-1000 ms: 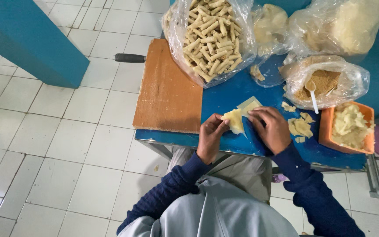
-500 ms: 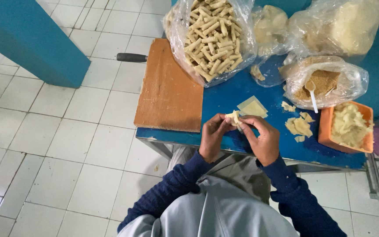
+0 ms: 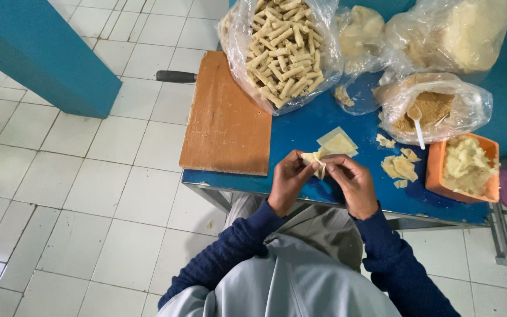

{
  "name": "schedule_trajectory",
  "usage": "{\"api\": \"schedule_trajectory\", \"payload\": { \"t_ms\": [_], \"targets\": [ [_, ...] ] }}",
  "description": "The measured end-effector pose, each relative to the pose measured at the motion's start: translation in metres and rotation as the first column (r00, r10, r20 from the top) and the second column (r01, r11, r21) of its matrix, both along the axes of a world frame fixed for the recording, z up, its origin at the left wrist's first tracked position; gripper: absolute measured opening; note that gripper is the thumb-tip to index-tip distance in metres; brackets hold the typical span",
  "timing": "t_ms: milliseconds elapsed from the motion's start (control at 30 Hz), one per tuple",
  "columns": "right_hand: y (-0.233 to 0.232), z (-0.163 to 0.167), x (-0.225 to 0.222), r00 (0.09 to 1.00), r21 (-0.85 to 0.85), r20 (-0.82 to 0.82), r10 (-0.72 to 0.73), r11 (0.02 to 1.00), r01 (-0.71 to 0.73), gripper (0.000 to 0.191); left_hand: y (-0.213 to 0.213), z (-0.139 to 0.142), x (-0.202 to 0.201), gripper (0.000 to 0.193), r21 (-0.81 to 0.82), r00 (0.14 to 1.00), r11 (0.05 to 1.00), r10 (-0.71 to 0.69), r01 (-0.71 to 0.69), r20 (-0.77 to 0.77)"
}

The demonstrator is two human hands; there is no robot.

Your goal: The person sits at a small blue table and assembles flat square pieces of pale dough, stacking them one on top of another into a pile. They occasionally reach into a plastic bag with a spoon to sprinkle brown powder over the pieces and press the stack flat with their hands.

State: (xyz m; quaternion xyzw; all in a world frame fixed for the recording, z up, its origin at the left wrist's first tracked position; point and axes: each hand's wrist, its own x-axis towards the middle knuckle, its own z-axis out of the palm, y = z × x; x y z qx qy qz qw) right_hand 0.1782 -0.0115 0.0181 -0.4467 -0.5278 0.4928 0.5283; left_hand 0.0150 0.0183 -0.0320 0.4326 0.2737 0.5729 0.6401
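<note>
Both hands, left [image 3: 289,179] and right [image 3: 352,182], pinch a pastry wrapper [image 3: 314,158] over the table's [image 3: 300,126] near edge.

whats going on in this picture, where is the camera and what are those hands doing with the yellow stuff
There is no machine here: a person works with two bare hands, and the single camera sits on that person's head, looking down. That is why you see dark blue sleeves reaching away from you.

The left hand and right hand together pinch a small pale pastry wrapper above the edge of a blue table.

On the table lie a stack of flat wrappers, some torn wrapper scraps, an orange tub of pale filling, a bag of brown crumbs with a white spoon, and a clear bag of finished rolls. A wooden board rests on the table's left end.
</note>
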Motion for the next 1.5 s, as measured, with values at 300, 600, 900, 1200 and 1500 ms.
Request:
{"api": "schedule_trajectory", "payload": {
  "t_ms": [300, 600, 900, 1200, 1500],
  "targets": [
    [0.003, -0.016, 0.003, 0.989, -0.091, -0.144, -0.033, 0.996, 0.020, 0.014, -0.004, 0.003, -0.003, 0.010, 0.008, 0.998, 0.999, -0.037, 0.036, 0.046],
    [0.015, -0.034, 0.042, 0.787, -0.207, -0.597, -0.156, 0.978, 0.037, 0.013, 0.000, 0.002, -0.011, 0.013, -0.012, 0.980, 0.999, -0.041, 0.044, 0.193],
    [0.028, 0.007, 0.046, 0.671, 0.543, 0.499, -0.548, 0.801, 0.251, 0.007, -0.003, 0.012, -0.013, 0.015, -0.014, 0.977, 1.000, -0.018, 0.022, 0.210],
    [0.007, 0.017, 0.008, 0.491, 0.601, 0.699, -0.520, 0.799, -0.012, 0.005, -0.007, 0.022, -0.016, 0.018, 0.020, 0.975, 1.000, -0.015, 0.011, 0.221],
    [0.000, 0.042, -0.002, 0.584, 0.583, 0.676, -0.449, 0.811, -0.051, 0.015, -0.006, 0.015, -0.014, 0.014, -0.017, 0.982, 1.000, -0.012, 0.016, 0.189]
  ]
}}
